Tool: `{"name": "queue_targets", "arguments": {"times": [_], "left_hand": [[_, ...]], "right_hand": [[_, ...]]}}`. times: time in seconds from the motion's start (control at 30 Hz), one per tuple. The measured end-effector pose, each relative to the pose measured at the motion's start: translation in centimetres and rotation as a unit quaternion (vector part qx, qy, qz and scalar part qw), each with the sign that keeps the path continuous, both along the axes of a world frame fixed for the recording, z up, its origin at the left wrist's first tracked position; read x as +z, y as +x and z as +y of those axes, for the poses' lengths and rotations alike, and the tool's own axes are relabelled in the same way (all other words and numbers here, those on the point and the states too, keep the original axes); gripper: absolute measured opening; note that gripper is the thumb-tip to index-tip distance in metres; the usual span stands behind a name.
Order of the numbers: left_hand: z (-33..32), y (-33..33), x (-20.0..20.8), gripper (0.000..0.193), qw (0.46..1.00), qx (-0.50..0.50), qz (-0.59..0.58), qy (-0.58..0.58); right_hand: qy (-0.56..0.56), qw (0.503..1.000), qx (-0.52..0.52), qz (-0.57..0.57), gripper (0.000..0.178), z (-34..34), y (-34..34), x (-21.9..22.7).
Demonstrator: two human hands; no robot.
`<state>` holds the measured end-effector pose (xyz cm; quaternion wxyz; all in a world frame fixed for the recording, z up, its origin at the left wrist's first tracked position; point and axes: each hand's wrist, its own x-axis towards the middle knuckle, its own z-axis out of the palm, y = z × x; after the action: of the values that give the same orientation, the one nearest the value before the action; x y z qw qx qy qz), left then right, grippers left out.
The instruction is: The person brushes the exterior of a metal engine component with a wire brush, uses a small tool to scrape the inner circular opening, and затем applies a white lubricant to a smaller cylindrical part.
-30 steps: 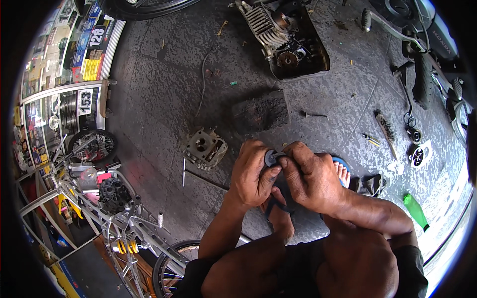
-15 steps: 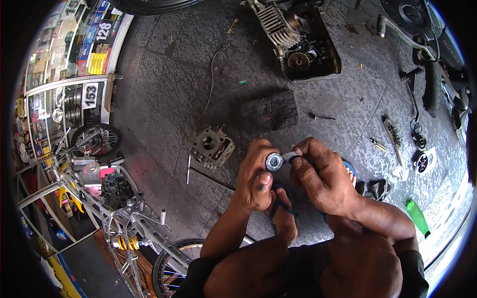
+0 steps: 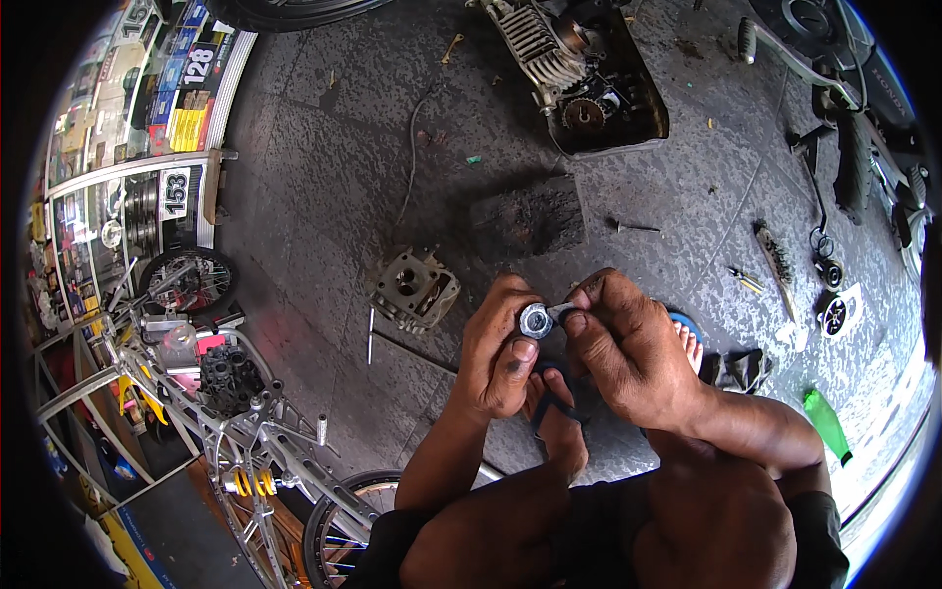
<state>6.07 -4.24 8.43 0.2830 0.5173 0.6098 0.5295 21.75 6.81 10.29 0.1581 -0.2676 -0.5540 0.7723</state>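
In my left hand (image 3: 498, 358), the fingers wrap round a round metal part (image 3: 536, 321). Its pale ring and darker, recessed centre face up, and the rest of it is hidden in the fist. Close beside it on the right, my right hand (image 3: 628, 348) pinches a small thin grey piece (image 3: 558, 309), whose edge is at the round part's rim. The fingers cover most of this piece, so its kind cannot be made out. On the floor left of my hands lies a metal cylinder head (image 3: 415, 291) with round openings.
Ahead, an engine block (image 3: 554, 61) rests in a dark oily pan (image 3: 643, 133). A blackened mat (image 3: 535, 216) and an engine valve (image 3: 636, 227) lie nearer. A bare motorcycle frame (image 3: 240, 422) stands at left, a blackened brush (image 3: 773, 255) and a green piece (image 3: 826, 422) at right.
My right hand has shifted slightly left, bringing the thin piece closer to the round metal part. My left hand keeps its hold, and the part has tilted a little.
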Motion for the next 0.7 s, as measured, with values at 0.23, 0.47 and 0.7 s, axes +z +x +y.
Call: {"name": "queue_targets", "arguments": {"times": [0.23,0.47,0.7], "left_hand": [[-0.1,0.2,-0.3,0.047,0.995,-0.003,-0.098,-0.031],[-0.3,1.0,-0.3,0.053,0.987,0.033,-0.154,-0.041],[-0.2,0.8,0.7,0.035,0.982,0.021,-0.155,-0.102]], "right_hand": [[-0.006,1.000,-0.002,0.008,0.010,0.0,0.1,0.0],[-0.023,0.999,-0.016,0.026,0.009,-0.2,0.0,-0.8],[0.018,0.999,-0.027,0.014,0.016,-0.1,0.1,-1.2]]}}
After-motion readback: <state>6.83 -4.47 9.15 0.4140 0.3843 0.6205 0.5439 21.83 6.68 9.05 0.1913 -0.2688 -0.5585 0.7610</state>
